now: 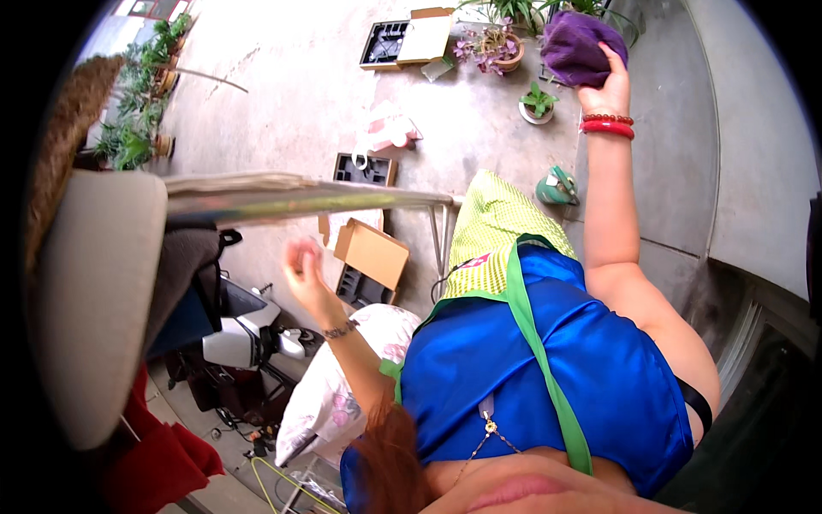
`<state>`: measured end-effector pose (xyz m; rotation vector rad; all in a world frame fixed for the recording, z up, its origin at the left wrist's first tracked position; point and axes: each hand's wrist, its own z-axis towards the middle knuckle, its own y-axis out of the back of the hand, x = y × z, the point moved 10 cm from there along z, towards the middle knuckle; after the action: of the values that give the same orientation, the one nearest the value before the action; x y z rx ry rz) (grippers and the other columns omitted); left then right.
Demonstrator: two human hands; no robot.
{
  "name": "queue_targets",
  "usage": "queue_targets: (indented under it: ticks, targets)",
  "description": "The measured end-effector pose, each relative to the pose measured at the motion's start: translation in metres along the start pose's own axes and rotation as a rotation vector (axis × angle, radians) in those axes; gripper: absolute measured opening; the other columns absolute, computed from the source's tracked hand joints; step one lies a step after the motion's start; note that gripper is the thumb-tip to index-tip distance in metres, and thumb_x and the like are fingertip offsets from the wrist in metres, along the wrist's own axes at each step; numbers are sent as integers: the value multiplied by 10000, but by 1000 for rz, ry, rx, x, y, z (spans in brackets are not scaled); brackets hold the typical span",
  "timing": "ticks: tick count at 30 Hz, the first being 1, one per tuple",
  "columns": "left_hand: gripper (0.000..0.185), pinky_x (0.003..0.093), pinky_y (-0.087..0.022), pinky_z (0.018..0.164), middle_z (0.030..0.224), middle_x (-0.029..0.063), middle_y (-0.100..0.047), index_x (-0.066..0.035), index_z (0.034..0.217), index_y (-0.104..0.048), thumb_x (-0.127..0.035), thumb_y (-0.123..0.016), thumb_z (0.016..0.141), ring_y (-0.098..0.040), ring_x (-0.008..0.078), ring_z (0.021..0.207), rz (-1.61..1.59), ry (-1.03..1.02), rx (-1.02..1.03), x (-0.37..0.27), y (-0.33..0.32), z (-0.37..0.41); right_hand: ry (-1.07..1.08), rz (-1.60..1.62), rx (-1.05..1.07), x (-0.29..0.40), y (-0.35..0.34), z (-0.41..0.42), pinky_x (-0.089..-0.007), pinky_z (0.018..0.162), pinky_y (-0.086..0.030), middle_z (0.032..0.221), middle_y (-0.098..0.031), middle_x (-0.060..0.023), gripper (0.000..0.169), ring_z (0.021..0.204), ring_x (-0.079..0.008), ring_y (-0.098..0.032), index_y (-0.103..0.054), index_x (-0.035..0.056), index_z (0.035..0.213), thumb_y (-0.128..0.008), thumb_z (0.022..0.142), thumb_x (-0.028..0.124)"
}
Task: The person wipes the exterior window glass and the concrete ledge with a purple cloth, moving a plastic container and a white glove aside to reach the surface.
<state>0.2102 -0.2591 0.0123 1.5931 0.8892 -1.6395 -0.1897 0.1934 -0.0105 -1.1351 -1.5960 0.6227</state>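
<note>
A bunched purple cloth [581, 48] is gripped in my right hand [607, 87], at the end of my outstretched arm. The arm runs alongside a pale grey panel [738, 128]; whether the cloth touches any surface behind it cannot be told. My left hand [303, 266] hangs in the air, loosely curled, blurred and with nothing visible in it. Just above it in the picture runs a metal rail [379, 198] with cloth or sheets draped along it. Open cardboard boxes [379, 254] with black inserts lie on the floor beyond that hand.
Potted plants stand on the concrete floor, one in a white pot [536, 106] and a purple-leaved one [491, 48]. A green watering can [557, 186] is near my apron [507, 225]. To the left are a padded grey seat [96, 302], a white-and-black scooter [247, 334] and a floral pillow [340, 379].
</note>
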Motion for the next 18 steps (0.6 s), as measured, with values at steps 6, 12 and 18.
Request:
queue_targets:
  ticks: [6,12,18]
  targets:
    - [176,290,-489,452,823,89,-654,-63,1016,-593,-104,-578,845,-644,199,633,89,808,164,285,111,-49,-3,200,19,-23,-53,42,-437,911,-451,1021,-647,-86,217,961,-274,-606,-613,55,991,-606,775,66]
    - [201,290,-491,483,845,81,-655,-68,1045,-589,-125,-578,852,-640,190,653,534,1166,341,368,54,-95,-246,204,133,-116,-114,156,-462,927,-451,1013,-654,-106,211,959,-286,-612,-614,31,993,-597,789,81]
    - [228,290,-492,514,866,74,-656,-73,1074,-585,-146,-578,858,-636,181,673,502,1159,19,359,-22,-44,-436,140,234,-207,-204,266,-476,988,-413,1123,-611,-153,280,1051,-303,-578,-556,-16,1107,-519,850,87]
